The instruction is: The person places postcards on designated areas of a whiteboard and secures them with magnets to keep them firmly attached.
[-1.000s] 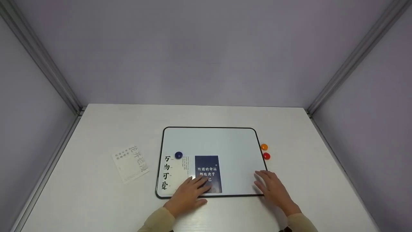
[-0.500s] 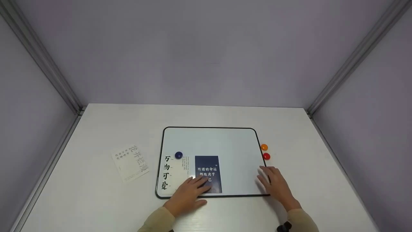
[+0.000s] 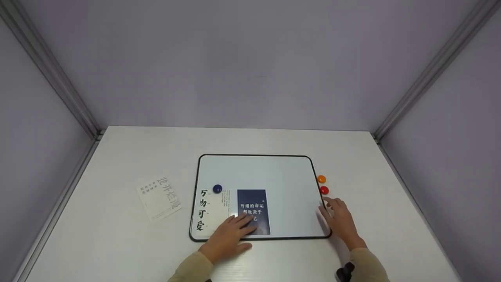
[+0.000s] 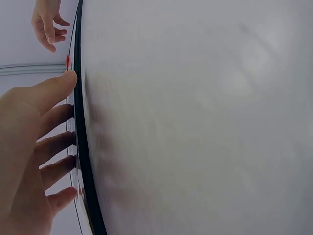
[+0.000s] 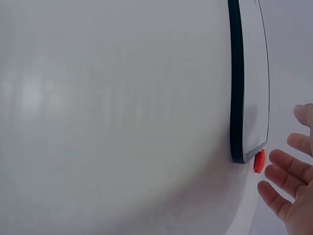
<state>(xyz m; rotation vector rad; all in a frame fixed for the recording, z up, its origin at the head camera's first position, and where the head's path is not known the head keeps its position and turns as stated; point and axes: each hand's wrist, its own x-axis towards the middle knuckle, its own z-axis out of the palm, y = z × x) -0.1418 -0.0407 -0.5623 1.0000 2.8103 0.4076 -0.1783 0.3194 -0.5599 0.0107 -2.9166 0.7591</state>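
The person's left hand (image 3: 228, 237) rests spread fingers on the blue card (image 3: 256, 204), gripping nothing, while the right hand (image 3: 341, 221), loosely open and empty, has the red disc (image 3: 324, 190) near its eleven o'clock.

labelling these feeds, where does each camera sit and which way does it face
Head: on the head, facing forward and down at the whiteboard; left hand, right hand and sleeves show.
Left wrist: on that wrist, facing tabletop and whiteboard edge; left hand close up, right hand beyond.
Right wrist: on that wrist, facing tabletop and a whiteboard corner; right hand shows, partly cut off.
Shared: head and right wrist both show the red disc.
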